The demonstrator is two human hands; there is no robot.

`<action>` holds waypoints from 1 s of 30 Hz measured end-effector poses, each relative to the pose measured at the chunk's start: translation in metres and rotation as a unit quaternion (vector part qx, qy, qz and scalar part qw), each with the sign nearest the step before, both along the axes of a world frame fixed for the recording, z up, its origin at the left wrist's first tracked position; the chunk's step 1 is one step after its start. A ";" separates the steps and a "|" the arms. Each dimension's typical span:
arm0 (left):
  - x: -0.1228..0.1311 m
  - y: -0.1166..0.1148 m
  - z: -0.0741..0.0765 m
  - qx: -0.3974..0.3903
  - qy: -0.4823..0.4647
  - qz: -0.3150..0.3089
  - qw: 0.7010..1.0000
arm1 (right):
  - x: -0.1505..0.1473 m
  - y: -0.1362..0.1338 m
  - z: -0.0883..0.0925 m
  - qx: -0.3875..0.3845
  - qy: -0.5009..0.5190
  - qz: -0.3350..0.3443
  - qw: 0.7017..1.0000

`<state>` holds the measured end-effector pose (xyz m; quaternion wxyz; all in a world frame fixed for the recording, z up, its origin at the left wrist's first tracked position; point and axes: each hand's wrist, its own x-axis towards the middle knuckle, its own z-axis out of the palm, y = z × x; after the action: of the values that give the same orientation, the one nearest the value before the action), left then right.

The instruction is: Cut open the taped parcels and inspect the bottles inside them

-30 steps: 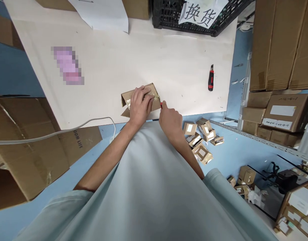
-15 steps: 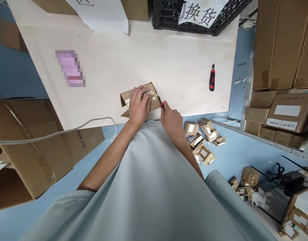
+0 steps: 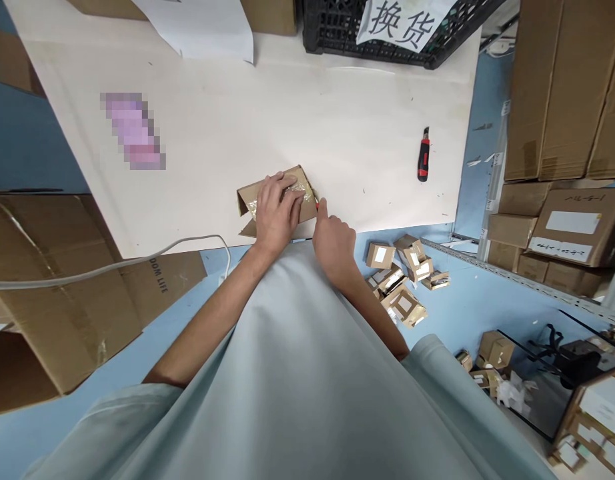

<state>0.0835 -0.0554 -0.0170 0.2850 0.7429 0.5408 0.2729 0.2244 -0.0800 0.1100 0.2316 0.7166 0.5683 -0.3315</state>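
Centrally, near the front edge of a white tabletop [image 3: 367, 133], a small cardboard box [image 3: 307, 212] with shiny tape [image 3: 296, 185] across it lies at a slight slant, a flap loose at its left end. The view looks down past the wearer's pale shirt [image 3: 307, 373]. The left hand [image 3: 276, 208] lies palm down on the box, thumb set apart from the fingers. The right hand [image 3: 333, 240] is curled around a red tool [image 3: 317, 206], mostly hidden, its tip end at the box's right side; the forefinger points forward along it. Well apart to the right lies a black and red cutter [image 3: 423, 159]. Far left is a blurred pink item [image 3: 134, 131]. At the back stands a black crate [image 3: 337, 35] bearing a handwritten sign [image 3: 397, 23]. Small boxes [image 3: 403, 305] are heaped on the blue floor [image 3: 467, 287], right of the wearer.
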 end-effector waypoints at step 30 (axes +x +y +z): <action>-0.096 0.003 0.009 -0.016 -0.132 0.329 0.935 | 0.098 0.022 -0.120 0.230 0.047 -0.145 0.961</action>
<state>-0.0123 -0.0524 -0.0079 0.2595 0.4765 0.7167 0.4382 0.3223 -0.0579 -0.0096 -0.0173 0.8090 0.5291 -0.2553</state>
